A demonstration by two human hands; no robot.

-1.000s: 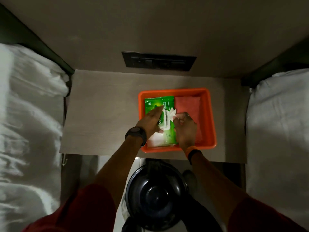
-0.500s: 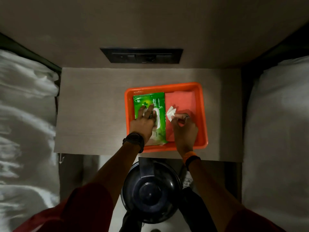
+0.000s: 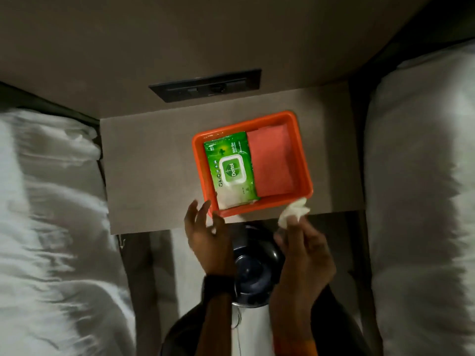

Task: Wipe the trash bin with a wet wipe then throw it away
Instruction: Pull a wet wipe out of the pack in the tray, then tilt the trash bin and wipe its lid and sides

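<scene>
A dark round trash bin [image 3: 253, 268] stands on the floor below the bedside table, partly hidden by both of my wrists. My right hand [image 3: 303, 255] pinches a crumpled white wet wipe [image 3: 293, 211] above the bin's right rim, near the table's front edge. My left hand [image 3: 205, 235] hovers over the bin's left side with fingers spread and nothing in it. A green Dettol wipe pack [image 3: 231, 170] lies with its lid closed in the orange tray [image 3: 305, 176].
A folded red cloth [image 3: 272, 160] lies beside the pack in the tray on the grey bedside table [image 3: 149, 170]. White beds [image 3: 46, 227] flank both sides. A black switch panel [image 3: 205, 84] is set in the wall behind.
Both hands have left the tray and drawn back over the bin. The right hand has pulled the wipe free of the pack, whose lid is now closed. The view has tilted.
</scene>
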